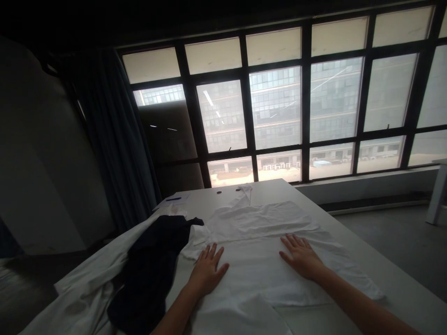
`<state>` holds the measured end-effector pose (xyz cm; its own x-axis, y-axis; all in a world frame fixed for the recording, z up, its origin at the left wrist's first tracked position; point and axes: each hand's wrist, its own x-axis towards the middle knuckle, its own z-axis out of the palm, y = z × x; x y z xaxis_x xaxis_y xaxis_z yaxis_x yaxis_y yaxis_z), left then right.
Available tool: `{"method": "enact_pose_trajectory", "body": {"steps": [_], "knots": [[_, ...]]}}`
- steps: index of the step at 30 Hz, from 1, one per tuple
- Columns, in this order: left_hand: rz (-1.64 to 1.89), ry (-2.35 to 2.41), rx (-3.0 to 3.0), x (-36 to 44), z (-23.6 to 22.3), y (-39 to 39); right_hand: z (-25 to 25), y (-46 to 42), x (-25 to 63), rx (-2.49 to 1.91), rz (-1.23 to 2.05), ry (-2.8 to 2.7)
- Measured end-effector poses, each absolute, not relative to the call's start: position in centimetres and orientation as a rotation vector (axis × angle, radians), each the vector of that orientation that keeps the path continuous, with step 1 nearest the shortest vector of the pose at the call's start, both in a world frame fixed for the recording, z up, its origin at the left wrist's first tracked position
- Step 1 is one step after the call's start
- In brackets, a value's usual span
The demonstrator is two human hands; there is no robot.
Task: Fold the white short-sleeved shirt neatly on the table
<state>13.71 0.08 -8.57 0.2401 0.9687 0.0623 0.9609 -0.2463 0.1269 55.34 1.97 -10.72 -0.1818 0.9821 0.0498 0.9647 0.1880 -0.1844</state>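
Note:
A white shirt (pixel 251 260) lies spread on the white table, its collar end to the left and one sleeve stretched toward the far edge. My left hand (pixel 206 271) rests flat on it near the collar, fingers spread. Farther right, my right hand (pixel 301 256) also lies flat on the shirt body, its fingers apart. Neither hand grips anything. Part of the cloth at the near side is cut off by the lower edge of the view.
A dark garment (pixel 150 270) lies bunched left of the shirt, beside pale crumpled cloth (pixel 87 298) hanging over the table's left side. A blue pen (pixel 173 199) lies on paper at the far left corner. Beyond the table (pixel 394 270) stand large windows and a dark curtain (pixel 111 139).

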Motion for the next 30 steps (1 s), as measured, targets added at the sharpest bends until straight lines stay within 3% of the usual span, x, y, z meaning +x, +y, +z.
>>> {"method": "enact_pose_trajectory", "body": {"steps": [7,10,14,22,26,30], "knots": [[0.257,1.849,2.524,12.3,-8.1,-1.1,-13.2,2.2,69.7,-2.302,-0.054,-1.969],[0.393,1.824,2.626,13.0,-7.1,-2.2,-12.7,1.6,70.2,-2.289,-0.252,-1.869],[0.278,1.802,2.572,15.2,-6.4,-3.5,-10.3,0.4,66.0,-2.077,-0.523,-1.838],[0.019,1.769,2.42,16.0,-7.5,-3.9,-10.8,-4.5,52.6,-1.7,0.067,-2.305],[0.022,1.752,2.456,13.0,-7.7,-4.0,-11.6,-4.3,55.5,-1.725,0.148,-2.358],[0.046,1.805,2.439,9.6,-8.1,-4.6,-12.2,-2.5,62.2,-2.03,0.059,-2.179]]}}
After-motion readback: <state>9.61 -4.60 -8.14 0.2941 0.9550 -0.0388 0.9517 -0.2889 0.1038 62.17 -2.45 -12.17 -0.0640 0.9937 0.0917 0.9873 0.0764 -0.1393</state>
